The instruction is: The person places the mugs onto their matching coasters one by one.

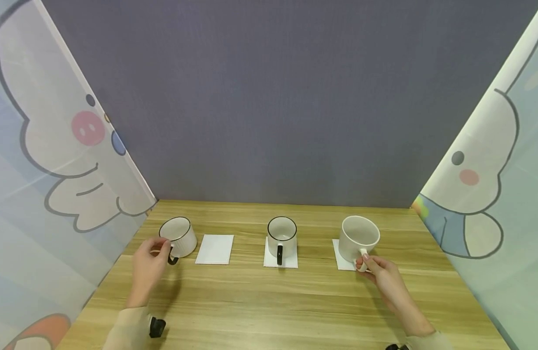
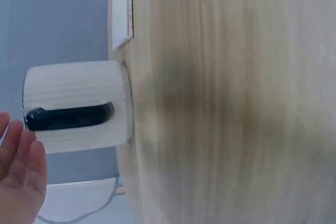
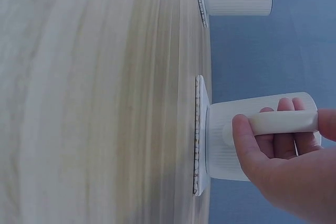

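At the left, a white mug (image 1: 184, 245) with a dark rim and black handle (image 2: 71, 117) stands directly on the wood. My left hand (image 1: 149, 262) is beside it, loosely bent fingers at the upper end of the handle, not wrapped around it. Whether the fingertips touch the mug cannot be made out. On the right, my right hand (image 1: 384, 279) holds the handle (image 3: 283, 122) of a plain white mug (image 1: 354, 240), thumb on top and fingers curled through. That mug's base sits on a white square coaster (image 1: 344, 263), partly covering it.
Another dark-rimmed white mug (image 1: 275, 243) stands on a middle coaster (image 1: 269, 261), its black handle facing me. A bare white coaster (image 1: 214, 249) lies between it and the left mug. A grey panel (image 1: 269, 107) rises behind the wooden table (image 1: 269, 306), with cartoon-printed sheets at both sides.
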`<move>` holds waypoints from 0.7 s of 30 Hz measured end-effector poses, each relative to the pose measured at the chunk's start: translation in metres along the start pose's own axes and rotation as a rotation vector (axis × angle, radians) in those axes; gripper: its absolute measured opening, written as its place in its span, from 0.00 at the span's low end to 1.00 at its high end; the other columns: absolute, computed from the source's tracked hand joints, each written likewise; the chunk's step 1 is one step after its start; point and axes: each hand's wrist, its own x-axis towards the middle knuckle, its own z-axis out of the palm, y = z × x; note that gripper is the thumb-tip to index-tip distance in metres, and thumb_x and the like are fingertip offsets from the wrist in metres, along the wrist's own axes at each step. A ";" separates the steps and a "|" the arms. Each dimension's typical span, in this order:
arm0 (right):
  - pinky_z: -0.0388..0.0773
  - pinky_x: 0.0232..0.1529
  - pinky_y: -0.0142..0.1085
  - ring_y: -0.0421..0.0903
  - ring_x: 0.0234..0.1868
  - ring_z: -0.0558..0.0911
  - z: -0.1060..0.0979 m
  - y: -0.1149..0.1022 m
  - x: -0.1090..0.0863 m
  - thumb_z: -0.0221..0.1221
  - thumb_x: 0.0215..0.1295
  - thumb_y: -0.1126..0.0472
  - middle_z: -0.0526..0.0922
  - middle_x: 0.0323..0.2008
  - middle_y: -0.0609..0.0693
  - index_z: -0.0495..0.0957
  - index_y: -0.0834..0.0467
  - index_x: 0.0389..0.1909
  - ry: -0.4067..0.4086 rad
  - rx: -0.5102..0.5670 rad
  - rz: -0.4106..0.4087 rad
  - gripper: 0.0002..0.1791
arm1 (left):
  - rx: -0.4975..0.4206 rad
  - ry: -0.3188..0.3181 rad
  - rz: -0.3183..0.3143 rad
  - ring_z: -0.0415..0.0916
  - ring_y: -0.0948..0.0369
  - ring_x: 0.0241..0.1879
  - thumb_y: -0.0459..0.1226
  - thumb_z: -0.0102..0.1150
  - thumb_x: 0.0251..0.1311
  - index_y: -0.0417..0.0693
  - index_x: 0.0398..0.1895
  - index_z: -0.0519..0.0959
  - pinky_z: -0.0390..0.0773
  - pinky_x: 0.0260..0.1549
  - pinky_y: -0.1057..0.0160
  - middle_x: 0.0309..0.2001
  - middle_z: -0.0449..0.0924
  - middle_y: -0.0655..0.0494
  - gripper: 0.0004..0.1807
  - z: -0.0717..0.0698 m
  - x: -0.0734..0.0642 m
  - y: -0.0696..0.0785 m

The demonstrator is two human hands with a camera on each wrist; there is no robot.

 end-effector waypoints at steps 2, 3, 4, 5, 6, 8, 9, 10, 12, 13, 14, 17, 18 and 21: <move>0.83 0.53 0.37 0.40 0.46 0.79 0.000 0.000 0.000 0.47 0.82 0.55 0.79 0.42 0.53 0.76 0.78 0.46 -0.001 0.001 0.000 0.25 | 0.006 -0.014 -0.041 0.72 0.75 0.33 0.33 0.60 0.68 0.37 0.39 0.82 0.72 0.33 0.80 0.37 0.82 0.45 0.06 -0.001 0.000 -0.004; 0.83 0.53 0.37 0.40 0.46 0.79 0.000 0.000 0.000 0.47 0.82 0.55 0.79 0.42 0.53 0.76 0.78 0.46 0.000 0.002 0.000 0.25 | 0.013 -0.021 -0.060 0.72 0.75 0.33 0.34 0.60 0.69 0.38 0.39 0.83 0.72 0.33 0.79 0.38 0.82 0.46 0.06 -0.001 0.000 -0.005; 0.83 0.53 0.37 0.40 0.46 0.79 0.000 0.000 0.000 0.47 0.82 0.56 0.78 0.42 0.53 0.76 0.79 0.47 0.001 0.001 0.000 0.25 | 0.020 -0.028 -0.075 0.72 0.75 0.34 0.35 0.60 0.69 0.39 0.39 0.83 0.72 0.33 0.78 0.38 0.83 0.46 0.07 -0.002 0.000 -0.007; 0.83 0.53 0.37 0.40 0.46 0.79 0.000 0.000 0.001 0.47 0.82 0.56 0.78 0.42 0.54 0.76 0.79 0.46 0.001 0.000 -0.001 0.25 | 0.021 -0.035 -0.086 0.72 0.74 0.34 0.36 0.60 0.70 0.40 0.39 0.83 0.72 0.32 0.78 0.38 0.83 0.46 0.07 -0.002 0.000 -0.009; 0.83 0.53 0.37 0.40 0.46 0.79 0.000 0.000 0.001 0.47 0.82 0.56 0.78 0.42 0.54 0.76 0.79 0.47 0.001 -0.002 -0.002 0.25 | 0.022 -0.043 -0.097 0.72 0.74 0.34 0.37 0.60 0.70 0.40 0.39 0.83 0.72 0.32 0.76 0.38 0.83 0.47 0.08 -0.003 -0.001 -0.010; 0.83 0.52 0.37 0.40 0.46 0.79 0.000 0.000 0.000 0.47 0.82 0.56 0.78 0.42 0.53 0.76 0.79 0.47 0.001 -0.004 -0.003 0.25 | 0.021 -0.056 -0.127 0.72 0.73 0.34 0.38 0.60 0.70 0.41 0.40 0.83 0.72 0.31 0.74 0.37 0.82 0.48 0.09 -0.003 -0.002 -0.013; 0.83 0.53 0.37 0.40 0.46 0.79 0.000 0.000 0.000 0.47 0.82 0.56 0.78 0.42 0.54 0.76 0.79 0.47 0.001 -0.004 -0.003 0.25 | 0.019 -0.061 -0.148 0.72 0.72 0.34 0.39 0.59 0.71 0.41 0.40 0.83 0.72 0.31 0.73 0.37 0.82 0.49 0.10 -0.004 -0.002 -0.013; 0.83 0.53 0.37 0.40 0.46 0.79 0.000 0.000 0.000 0.47 0.82 0.56 0.79 0.42 0.54 0.75 0.79 0.47 0.002 -0.003 -0.002 0.25 | 0.015 -0.064 -0.168 0.72 0.71 0.34 0.40 0.60 0.71 0.40 0.41 0.83 0.72 0.31 0.73 0.37 0.82 0.51 0.11 -0.004 -0.002 -0.014; 0.83 0.53 0.37 0.40 0.46 0.79 0.000 -0.001 0.000 0.47 0.82 0.56 0.79 0.42 0.53 0.75 0.79 0.47 0.003 -0.002 0.001 0.25 | 0.003 -0.072 -0.219 0.73 0.71 0.34 0.44 0.60 0.71 0.40 0.44 0.82 0.72 0.30 0.72 0.37 0.82 0.54 0.14 -0.004 -0.003 -0.015; 0.83 0.53 0.37 0.39 0.46 0.79 -0.001 -0.001 0.000 0.47 0.82 0.56 0.79 0.43 0.53 0.75 0.79 0.47 0.004 -0.002 0.003 0.25 | -0.007 -0.078 -0.248 0.73 0.71 0.34 0.45 0.59 0.72 0.40 0.45 0.82 0.73 0.31 0.72 0.37 0.81 0.56 0.16 -0.003 -0.003 -0.016; 0.83 0.52 0.37 0.39 0.46 0.80 -0.001 -0.001 0.000 0.47 0.82 0.56 0.79 0.43 0.53 0.75 0.79 0.48 0.006 0.000 0.004 0.25 | -0.020 -0.087 -0.274 0.73 0.72 0.34 0.47 0.59 0.72 0.39 0.47 0.82 0.74 0.32 0.72 0.38 0.81 0.57 0.18 -0.003 -0.003 -0.017; 0.83 0.53 0.37 0.39 0.46 0.80 0.000 -0.001 0.000 0.47 0.82 0.56 0.79 0.42 0.53 0.75 0.79 0.47 0.004 0.001 0.008 0.24 | -0.093 -0.126 -0.331 0.74 0.73 0.36 0.49 0.57 0.73 0.36 0.51 0.80 0.79 0.35 0.72 0.43 0.81 0.53 0.23 -0.003 -0.003 -0.018; 0.83 0.53 0.38 0.40 0.46 0.80 0.000 -0.001 0.000 0.47 0.82 0.56 0.79 0.42 0.54 0.75 0.79 0.47 0.003 0.001 0.008 0.24 | -0.123 -0.142 -0.345 0.74 0.73 0.37 0.49 0.56 0.73 0.34 0.53 0.79 0.81 0.36 0.72 0.46 0.80 0.51 0.24 -0.003 -0.003 -0.019; 0.83 0.53 0.38 0.40 0.46 0.80 0.000 0.000 0.000 0.48 0.82 0.56 0.79 0.42 0.53 0.76 0.79 0.46 0.001 0.002 0.006 0.25 | -0.203 -0.195 -0.389 0.75 0.72 0.41 0.51 0.54 0.74 0.32 0.56 0.76 0.83 0.41 0.69 0.52 0.77 0.48 0.28 -0.005 -0.003 -0.020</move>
